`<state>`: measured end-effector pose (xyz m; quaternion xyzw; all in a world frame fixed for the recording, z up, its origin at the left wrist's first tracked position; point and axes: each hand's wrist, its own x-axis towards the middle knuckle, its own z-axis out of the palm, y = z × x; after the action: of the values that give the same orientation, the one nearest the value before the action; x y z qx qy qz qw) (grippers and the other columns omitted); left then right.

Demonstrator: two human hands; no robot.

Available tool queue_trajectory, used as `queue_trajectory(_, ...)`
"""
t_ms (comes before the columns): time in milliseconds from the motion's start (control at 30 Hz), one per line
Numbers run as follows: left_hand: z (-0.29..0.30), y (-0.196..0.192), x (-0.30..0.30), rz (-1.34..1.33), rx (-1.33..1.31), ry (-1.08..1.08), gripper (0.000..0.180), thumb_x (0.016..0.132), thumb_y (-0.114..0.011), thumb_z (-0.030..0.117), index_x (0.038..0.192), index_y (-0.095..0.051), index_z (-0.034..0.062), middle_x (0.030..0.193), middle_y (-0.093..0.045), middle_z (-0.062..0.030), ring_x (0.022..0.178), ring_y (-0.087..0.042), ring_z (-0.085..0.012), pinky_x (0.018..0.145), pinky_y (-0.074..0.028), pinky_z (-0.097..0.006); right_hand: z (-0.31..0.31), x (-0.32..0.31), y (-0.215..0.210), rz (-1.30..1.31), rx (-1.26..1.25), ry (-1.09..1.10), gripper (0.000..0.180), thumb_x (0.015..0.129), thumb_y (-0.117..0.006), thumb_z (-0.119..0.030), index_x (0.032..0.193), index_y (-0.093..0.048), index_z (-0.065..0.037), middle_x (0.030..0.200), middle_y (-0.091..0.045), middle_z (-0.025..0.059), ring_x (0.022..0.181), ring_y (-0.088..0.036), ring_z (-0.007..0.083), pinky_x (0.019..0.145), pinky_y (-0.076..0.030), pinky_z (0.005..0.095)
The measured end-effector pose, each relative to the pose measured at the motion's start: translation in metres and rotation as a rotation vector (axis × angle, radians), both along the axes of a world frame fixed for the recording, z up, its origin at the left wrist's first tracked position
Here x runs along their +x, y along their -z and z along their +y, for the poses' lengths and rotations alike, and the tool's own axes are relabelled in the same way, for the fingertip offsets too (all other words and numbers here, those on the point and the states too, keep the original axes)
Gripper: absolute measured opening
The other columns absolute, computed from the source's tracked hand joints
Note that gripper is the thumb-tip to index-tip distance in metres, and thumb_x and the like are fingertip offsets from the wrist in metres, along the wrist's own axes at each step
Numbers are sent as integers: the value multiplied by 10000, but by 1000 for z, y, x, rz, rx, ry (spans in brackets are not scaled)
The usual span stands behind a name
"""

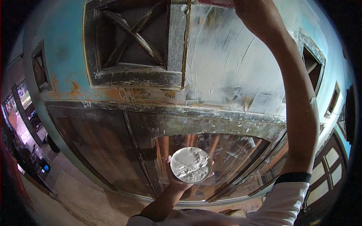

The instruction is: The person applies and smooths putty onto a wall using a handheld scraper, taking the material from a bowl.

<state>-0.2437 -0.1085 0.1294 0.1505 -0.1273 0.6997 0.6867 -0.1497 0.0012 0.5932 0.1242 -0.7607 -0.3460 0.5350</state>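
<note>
My left hand [179, 182] is wrapped round a round container [191, 165] filled with thick white putty, held up in front of the wooden door. The putty's surface is uneven and ridged. At the upper edge of the view, my right hand [247, 9] is raised to the wall and partly cut off. A dark red flat-edged tool [215, 3] shows beside it, its shape mostly out of view. Below that tool, the wall [233, 56] carries fresh white putty with streaks and thin ridges, with grey and brown patches showing through.
A worn wooden vent frame [175, 56] with crossed bars sits left of the white patch. Under it runs a wooden ledge [211, 112] above a glazed door [226, 165]. Blue paint [69, 45] peels at left; another vent opening [312, 66] lies right of my raised arm.
</note>
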Motion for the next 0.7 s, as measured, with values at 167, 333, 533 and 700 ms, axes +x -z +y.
queue_trajectory(167, 5, 5, 0, 4, -41, 24, 971, 829, -533, 803, 1505, -434, 113, 1562, -363, -290, 1400, -307, -625, 1099, -193, -823, -4, 5, 3, 48, -7, -29, 315, 806, -592, 175, 1093, -632, 51, 1005, -704, 225, 988, -698, 399, 814, -567, 428)
queue_trajectory(333, -1, 0, 0, -27, -7, -2, 944, 853, -510, 796, 1513, -428, 127, 1571, -358, -282, 1401, -318, -615, 1093, -209, -823, 0, 2, 4, -122, -47, -143, 303, 825, -614, 155, 1099, -650, 31, 1020, -712, 215, 988, -702, 389, 808, -573, 416)
queue_trajectory(533, 4, -3, 1, 55, 21, -16, 962, 841, -524, 805, 1524, -416, 136, 1572, -359, -273, 1407, -308, -615, 1089, -199, -832, -5, 15, 7, 91, 44, -23, 275, 848, -610, 142, 1094, -649, 28, 1014, -716, 200, 981, -702, 373, 803, -574, 427)
queue_trajectory(700, 3, 5, -4, 29, 12, -26, 987, 828, -539, 813, 1520, -421, 118, 1564, -374, -272, 1403, -308, -620, 1091, -200, -830, -7, 6, 13, 41, 2, -30, 272, 832, -602, 159, 1071, -641, 37, 1016, -720, 192, 985, -698, 350, 831, -578, 410)
